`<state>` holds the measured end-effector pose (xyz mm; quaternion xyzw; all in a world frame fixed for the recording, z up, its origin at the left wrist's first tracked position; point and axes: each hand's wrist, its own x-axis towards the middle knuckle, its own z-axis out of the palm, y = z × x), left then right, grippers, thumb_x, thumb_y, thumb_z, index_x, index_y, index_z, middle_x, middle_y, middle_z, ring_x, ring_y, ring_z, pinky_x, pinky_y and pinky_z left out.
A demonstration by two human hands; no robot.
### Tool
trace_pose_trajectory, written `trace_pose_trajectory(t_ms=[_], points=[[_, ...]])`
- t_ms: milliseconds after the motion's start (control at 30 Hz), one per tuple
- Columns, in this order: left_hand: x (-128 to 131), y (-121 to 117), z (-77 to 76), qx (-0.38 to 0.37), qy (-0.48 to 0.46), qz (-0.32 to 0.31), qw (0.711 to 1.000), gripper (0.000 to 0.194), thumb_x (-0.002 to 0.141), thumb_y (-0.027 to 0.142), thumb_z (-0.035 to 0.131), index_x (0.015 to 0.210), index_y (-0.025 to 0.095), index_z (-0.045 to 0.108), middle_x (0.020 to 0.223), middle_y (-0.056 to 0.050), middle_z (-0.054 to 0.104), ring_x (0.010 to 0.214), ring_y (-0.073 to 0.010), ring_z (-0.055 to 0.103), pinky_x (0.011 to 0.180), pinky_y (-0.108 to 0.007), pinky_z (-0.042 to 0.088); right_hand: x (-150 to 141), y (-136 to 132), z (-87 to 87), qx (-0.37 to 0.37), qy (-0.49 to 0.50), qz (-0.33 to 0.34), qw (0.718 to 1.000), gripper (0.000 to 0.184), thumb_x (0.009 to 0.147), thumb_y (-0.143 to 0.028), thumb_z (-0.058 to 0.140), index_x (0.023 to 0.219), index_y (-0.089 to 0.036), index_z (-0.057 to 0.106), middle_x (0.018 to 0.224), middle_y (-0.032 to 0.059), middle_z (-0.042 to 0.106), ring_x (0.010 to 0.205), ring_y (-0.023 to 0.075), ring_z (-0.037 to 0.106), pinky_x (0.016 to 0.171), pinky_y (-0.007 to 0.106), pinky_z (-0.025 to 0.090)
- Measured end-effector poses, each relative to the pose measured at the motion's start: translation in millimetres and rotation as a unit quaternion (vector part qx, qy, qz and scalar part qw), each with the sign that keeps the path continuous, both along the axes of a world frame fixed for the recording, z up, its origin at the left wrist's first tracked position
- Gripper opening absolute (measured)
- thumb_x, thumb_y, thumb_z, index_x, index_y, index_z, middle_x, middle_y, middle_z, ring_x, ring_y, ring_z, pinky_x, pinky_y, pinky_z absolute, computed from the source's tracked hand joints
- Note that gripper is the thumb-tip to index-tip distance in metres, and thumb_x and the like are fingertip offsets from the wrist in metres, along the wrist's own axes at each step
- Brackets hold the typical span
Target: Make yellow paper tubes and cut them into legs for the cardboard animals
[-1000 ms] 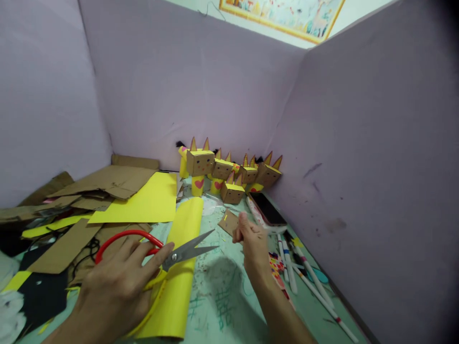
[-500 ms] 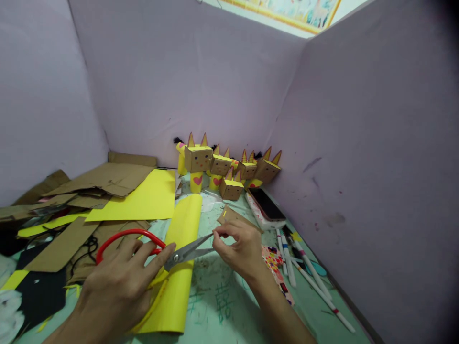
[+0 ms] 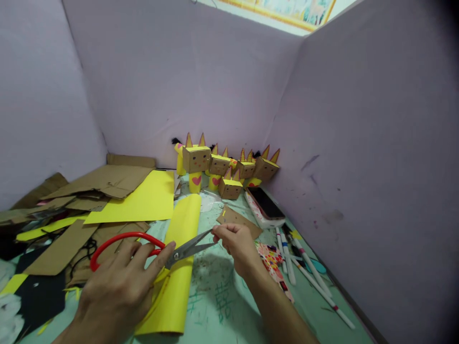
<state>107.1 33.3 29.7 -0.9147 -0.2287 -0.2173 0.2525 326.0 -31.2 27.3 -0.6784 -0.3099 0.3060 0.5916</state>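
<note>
My left hand (image 3: pixel 118 282) grips a pair of scissors (image 3: pixel 176 256) with a red handle, its blades parted and pointing right. Close to the blade tips, my right hand (image 3: pixel 238 246) is closed in a pinch; whatever it pinches is too small to make out. Beneath the scissors lies a rolled sheet of yellow paper (image 3: pixel 184 220), partly covered by my left hand. A piece of brown cardboard (image 3: pixel 241 222) rests just beyond my right hand.
Cardboard animal figures (image 3: pixel 196 160) with yellow horns stand at the back. Cardboard sheets (image 3: pixel 103 181) and flat yellow paper (image 3: pixel 147 203) pile up on the left. A phone (image 3: pixel 265 203) and several markers (image 3: pixel 315 272) lie along the right wall (image 3: pixel 358 143).
The scissor blades have closed partway, their tips coming nearer each other by my right fingertips. My right hand has turned slightly, still pinching.
</note>
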Motion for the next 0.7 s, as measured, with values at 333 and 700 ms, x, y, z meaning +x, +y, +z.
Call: trace_pose_trajectory(t_ms=[333,700], points=[[3.2,-6.1,6.9,0.003,0.017,0.017,1.000,0.049,0.074,0.002,0.050,0.115,0.024,0.065,0.091,-0.011,0.066,0.088,-0.0312,0.056,0.062,-0.038,0.046,4.1,-2.2,-1.0,0.045,0.057,-0.012,0.997,0.019,0.054,-0.031,0.068,0.064,-0.015,0.071,0.052,0.0011,0.063,0.039,0.0058,0.032,0.038,0.020,0.020],[5.3,-8.9,5.7,0.006,0.027,0.028,0.999,0.050,0.075,0.004,0.048,0.116,0.028,0.063,0.091,-0.010,0.067,0.085,-0.0300,0.058,0.059,-0.036,0.043,-0.7,0.1,-4.6,0.032,-0.009,-0.045,0.998,0.012,0.058,-0.024,0.061,0.054,-0.014,0.067,0.046,-0.0023,0.056,0.041,0.0074,0.039,0.043,0.020,0.030]])
